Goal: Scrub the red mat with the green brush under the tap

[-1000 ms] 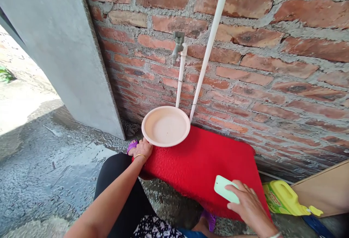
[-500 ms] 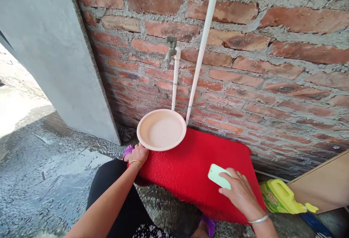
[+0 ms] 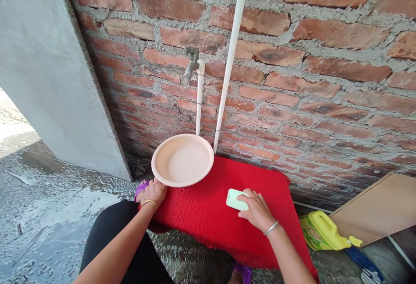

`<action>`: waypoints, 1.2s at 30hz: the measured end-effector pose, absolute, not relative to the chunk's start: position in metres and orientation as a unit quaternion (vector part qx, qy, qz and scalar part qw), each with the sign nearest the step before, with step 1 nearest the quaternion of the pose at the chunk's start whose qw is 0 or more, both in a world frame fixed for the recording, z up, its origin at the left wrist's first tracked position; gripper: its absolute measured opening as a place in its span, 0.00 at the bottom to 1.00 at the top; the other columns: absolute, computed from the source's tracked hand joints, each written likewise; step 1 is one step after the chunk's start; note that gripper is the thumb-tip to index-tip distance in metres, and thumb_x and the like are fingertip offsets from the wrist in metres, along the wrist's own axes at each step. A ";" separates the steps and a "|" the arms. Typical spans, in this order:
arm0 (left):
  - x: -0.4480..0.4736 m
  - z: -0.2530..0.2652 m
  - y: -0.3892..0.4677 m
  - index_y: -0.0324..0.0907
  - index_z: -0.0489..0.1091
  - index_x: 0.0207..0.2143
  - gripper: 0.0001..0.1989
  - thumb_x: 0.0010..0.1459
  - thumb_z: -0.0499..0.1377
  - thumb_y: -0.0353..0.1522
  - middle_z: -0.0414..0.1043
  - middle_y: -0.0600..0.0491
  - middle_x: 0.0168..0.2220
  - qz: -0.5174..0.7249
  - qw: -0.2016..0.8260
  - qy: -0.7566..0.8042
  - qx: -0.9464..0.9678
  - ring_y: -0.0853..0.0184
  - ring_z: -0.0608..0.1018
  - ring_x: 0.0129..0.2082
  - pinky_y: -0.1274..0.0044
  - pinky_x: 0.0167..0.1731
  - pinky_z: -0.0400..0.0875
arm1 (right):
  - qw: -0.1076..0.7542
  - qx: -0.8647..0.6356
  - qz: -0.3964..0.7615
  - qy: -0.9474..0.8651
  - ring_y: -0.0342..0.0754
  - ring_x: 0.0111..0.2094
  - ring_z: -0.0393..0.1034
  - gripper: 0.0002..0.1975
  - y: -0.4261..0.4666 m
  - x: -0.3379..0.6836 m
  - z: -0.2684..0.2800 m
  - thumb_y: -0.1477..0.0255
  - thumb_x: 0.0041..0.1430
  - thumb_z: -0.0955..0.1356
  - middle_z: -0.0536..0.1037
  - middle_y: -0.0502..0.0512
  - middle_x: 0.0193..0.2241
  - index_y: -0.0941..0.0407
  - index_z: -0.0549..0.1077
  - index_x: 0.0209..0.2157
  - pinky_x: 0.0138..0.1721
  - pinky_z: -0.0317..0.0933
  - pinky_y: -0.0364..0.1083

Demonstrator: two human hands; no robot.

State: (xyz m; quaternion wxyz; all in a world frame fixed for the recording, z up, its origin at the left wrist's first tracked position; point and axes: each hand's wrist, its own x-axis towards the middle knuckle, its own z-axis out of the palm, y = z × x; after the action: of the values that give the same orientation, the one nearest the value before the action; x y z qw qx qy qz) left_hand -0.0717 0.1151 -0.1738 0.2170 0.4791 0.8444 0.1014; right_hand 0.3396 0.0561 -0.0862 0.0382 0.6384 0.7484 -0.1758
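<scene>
A red cloth (image 3: 224, 214) drapes over a low surface at the foot of the brick wall. My right hand (image 3: 256, 210) grips a pale green scrubbing brush (image 3: 236, 200) with a small hole at one end; its underside faces the cloth and is hidden. At the cloth's left edge, my left hand (image 3: 154, 192) is closed on the fabric, just beside the rim of a pale pink basin (image 3: 183, 162). The basin stands on the cloth's far left part. Its inside shows no water that I can make out.
Above the basin, a metal tap (image 3: 191, 65) juts from the wall, with a white pipe (image 3: 229, 63) beside it. A grey slab (image 3: 81, 80) leans at left over wet ground. To the right lie a yellow jug (image 3: 325, 232) and a tan board (image 3: 378, 208).
My right hand has moved the brush leftward and slightly toward the wall over the cloth. The left hand keeps its place by the basin. The view has shifted a little to the right.
</scene>
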 end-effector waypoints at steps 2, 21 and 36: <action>-0.072 -0.174 0.115 0.38 0.71 0.64 0.31 0.73 0.42 0.43 0.75 0.31 0.60 0.105 0.213 0.845 0.479 0.41 0.76 0.63 0.54 0.59 0.69 | 0.047 0.673 -0.155 0.722 0.57 0.59 0.72 0.27 0.049 0.392 -0.087 0.73 0.53 0.74 0.78 0.54 0.59 0.43 0.80 0.56 0.60 0.58 0.54; -0.073 -0.173 0.118 0.39 0.67 0.68 0.33 0.73 0.40 0.45 0.72 0.31 0.64 0.089 0.228 0.848 0.469 0.43 0.73 0.67 0.54 0.62 0.66 | 0.026 0.681 -0.143 0.718 0.58 0.60 0.72 0.26 0.010 0.414 -0.077 0.70 0.53 0.72 0.77 0.53 0.61 0.43 0.81 0.55 0.61 0.60 0.54; -0.071 -0.168 0.115 0.38 0.69 0.67 0.32 0.71 0.43 0.45 0.73 0.31 0.63 0.098 0.223 0.849 0.470 0.42 0.76 0.64 0.54 0.60 0.69 | 0.089 0.758 -0.066 0.642 0.63 0.56 0.78 0.24 -0.039 0.546 -0.090 0.74 0.51 0.72 0.81 0.58 0.55 0.44 0.83 0.51 0.56 0.67 0.57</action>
State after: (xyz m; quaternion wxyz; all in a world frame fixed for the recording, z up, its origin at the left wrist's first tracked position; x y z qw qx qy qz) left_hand -0.0709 0.1151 -0.1685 0.2231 0.4697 0.8485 0.0981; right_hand 0.5457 -0.0389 -0.0903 0.0890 0.7583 0.6425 -0.0657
